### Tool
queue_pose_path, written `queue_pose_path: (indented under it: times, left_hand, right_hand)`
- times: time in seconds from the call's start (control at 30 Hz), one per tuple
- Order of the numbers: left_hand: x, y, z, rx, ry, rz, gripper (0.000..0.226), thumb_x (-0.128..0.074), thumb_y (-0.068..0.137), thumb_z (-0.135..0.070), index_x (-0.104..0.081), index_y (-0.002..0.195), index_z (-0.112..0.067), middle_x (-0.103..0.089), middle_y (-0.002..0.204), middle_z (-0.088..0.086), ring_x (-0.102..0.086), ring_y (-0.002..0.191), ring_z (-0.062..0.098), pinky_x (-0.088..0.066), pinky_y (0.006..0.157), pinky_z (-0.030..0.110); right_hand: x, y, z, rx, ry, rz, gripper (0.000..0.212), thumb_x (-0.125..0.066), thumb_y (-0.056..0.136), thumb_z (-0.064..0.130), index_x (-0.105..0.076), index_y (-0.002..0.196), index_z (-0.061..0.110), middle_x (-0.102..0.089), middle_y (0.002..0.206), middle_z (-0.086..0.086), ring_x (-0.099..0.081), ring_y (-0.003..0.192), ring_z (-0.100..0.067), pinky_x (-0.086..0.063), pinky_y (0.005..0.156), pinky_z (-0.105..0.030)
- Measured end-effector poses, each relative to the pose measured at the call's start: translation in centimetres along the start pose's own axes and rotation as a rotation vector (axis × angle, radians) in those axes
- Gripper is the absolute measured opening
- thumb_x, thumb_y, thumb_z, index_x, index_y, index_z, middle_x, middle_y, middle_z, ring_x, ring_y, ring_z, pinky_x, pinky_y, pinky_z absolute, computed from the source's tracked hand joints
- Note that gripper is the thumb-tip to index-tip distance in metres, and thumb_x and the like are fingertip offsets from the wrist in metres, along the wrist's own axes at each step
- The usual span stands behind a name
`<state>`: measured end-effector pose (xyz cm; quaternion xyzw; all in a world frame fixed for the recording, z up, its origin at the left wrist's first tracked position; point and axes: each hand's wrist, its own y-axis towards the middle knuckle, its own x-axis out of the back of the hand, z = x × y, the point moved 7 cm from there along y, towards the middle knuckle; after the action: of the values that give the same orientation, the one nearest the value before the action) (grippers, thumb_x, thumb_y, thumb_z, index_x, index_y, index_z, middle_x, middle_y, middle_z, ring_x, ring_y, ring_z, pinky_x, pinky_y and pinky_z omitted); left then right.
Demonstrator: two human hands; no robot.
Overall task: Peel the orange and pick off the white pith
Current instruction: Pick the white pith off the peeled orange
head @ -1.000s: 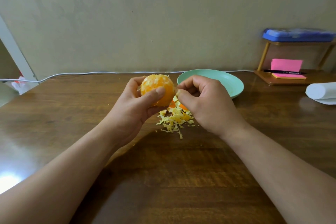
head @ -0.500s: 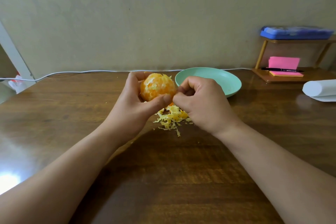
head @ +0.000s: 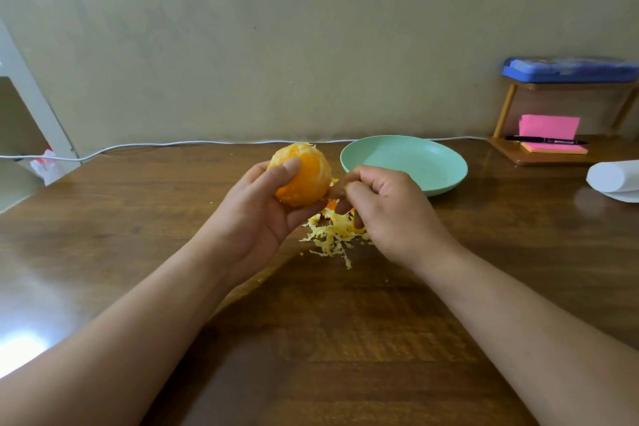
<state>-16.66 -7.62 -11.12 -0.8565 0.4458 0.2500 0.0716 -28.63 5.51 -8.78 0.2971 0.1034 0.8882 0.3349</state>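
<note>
Turned since half a second ago, the orange [head: 306, 180] shows a cleaner side, gripped above the table [head: 138, 218] in the left hand [head: 256, 214]; the right hand [head: 383, 211] pinches pith [head: 334, 180] at its edge, over the scraps [head: 332, 235].

Both forearms are reaching forward; the left hand [head: 256, 214] is gripping the orange [head: 306, 180], the right hand [head: 383, 207] pinching at its side.

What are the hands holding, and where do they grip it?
The left hand grips the orange, thumb across its near side, fingers underneath. The right hand pinches at the orange's right edge; whether anything is between its fingertips cannot be told.
</note>
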Motion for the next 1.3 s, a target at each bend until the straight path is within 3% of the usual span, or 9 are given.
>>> queue_pose_path:
  times: [0.1,0.27,0.47,0.6,0.8,0.87,1.0,1.13,1.3]
  left_hand:
    - [0.3,0.0,0.3,0.07,-0.089,-0.015,0.072,-0.073,0.091,-0.031,-0.046,0.151,0.0,-0.059,0.147,0.032,-0.069,0.125,0.045,-0.059,0.104,0.048]
    - [0.8,0.0,0.4,0.117,-0.17,-0.076,0.067,-0.073,0.094,-0.03,-0.046,0.152,-0.007,-0.063,0.14,0.028,-0.073,0.114,0.047,-0.058,0.102,0.049]
    - [1.8,0.4,0.7,0.143,-0.024,-0.13,0.077,-0.085,0.087,-0.034,-0.048,0.149,-0.008,-0.059,0.146,0.025,-0.072,0.12,0.041,-0.064,0.093,0.044]
    - [2.4,0.4,0.1,0.024,0.318,-0.196,0.09,-0.098,0.07,-0.042,-0.05,0.142,-0.018,-0.061,0.14,0.016,-0.074,0.117,0.032,-0.064,0.092,0.043]
    - [1.3,-0.6,-1.1,-0.166,0.973,-0.143,0.075,-0.09,0.081,-0.047,-0.044,0.139,-0.037,-0.062,0.128,-0.012,-0.068,0.111,0.008,-0.061,0.092,0.028]
    - [0.8,-0.8,-1.2,-0.206,1.049,-0.122,0.074,-0.09,0.082,-0.046,-0.042,0.138,-0.038,-0.058,0.127,-0.016,-0.066,0.109,0.003,-0.058,0.087,0.02]
    - [0.2,-1.1,-1.3,-0.259,1.107,-0.117,0.071,-0.09,0.082,-0.042,-0.042,0.135,-0.038,-0.057,0.123,-0.019,-0.062,0.104,-0.006,-0.052,0.078,0.007]
    - [-0.3,-1.2,-1.1,-0.317,1.186,-0.087,0.074,-0.092,0.08,-0.04,-0.042,0.135,-0.039,-0.057,0.125,-0.017,-0.062,0.109,0.003,-0.052,0.078,0.008]
    - [-1.1,-1.3,-0.8,-0.407,1.317,-0.031,0.075,-0.093,0.076,-0.033,-0.046,0.134,-0.036,-0.053,0.129,-0.014,-0.056,0.114,0.002,-0.047,0.081,0.009]
  right_hand:
    - [0.5,-0.2,0.8,0.076,-0.135,-0.04,0.025,-0.052,0.107,0.016,-0.073,0.104,0.03,-0.072,0.087,0.011,-0.067,0.074,-0.008,-0.056,0.059,-0.025]
    - [0.5,0.1,0.6,0.113,-0.32,-0.026,0.035,-0.052,0.106,0.038,-0.068,0.078,0.024,-0.057,0.058,0.005,-0.051,0.052,-0.012,-0.034,0.048,-0.031]
    - [-0.7,-0.2,1.1,0.212,-0.6,0.049,0.011,-0.061,0.098,0.027,-0.07,0.102,0.032,-0.067,0.122,0.014,-0.053,0.121,-0.011,-0.047,0.103,-0.04]
    - [-0.7,-0.3,1.0,0.183,-0.589,0.041,0.015,-0.062,0.099,0.036,-0.074,0.101,0.028,-0.069,0.114,0.013,-0.055,0.115,-0.011,-0.05,0.102,-0.042]
    - [0.3,-0.1,1.2,0.134,-0.426,-0.066,0.013,-0.066,0.094,0.035,-0.07,0.086,0.026,-0.071,0.106,0.011,-0.058,0.108,-0.011,-0.054,0.096,-0.045]
    - [0.1,-0.2,1.4,0.129,-0.432,-0.048,0.017,-0.07,0.093,0.029,-0.069,0.111,0.03,-0.065,0.12,0.014,-0.055,0.117,-0.011,-0.052,0.103,-0.041]
    - [0.7,-0.4,2.2,0.202,-0.347,-0.128,0.007,-0.07,0.097,0.035,-0.069,0.092,0.03,-0.066,0.097,0.016,-0.059,0.102,-0.009,-0.056,0.089,-0.041]
    - [-0.1,-0.9,2.8,0.266,-0.318,-0.088,0.014,-0.072,0.098,0.037,-0.067,0.111,0.033,-0.064,0.104,0.018,-0.063,0.1,-0.005,-0.06,0.084,-0.029]
    - [-0.1,-1.2,3.4,0.319,-0.46,-0.151,0.014,-0.069,0.098,0.044,-0.067,0.103,0.032,-0.063,0.095,0.017,-0.061,0.086,-0.008,-0.057,0.072,-0.03]
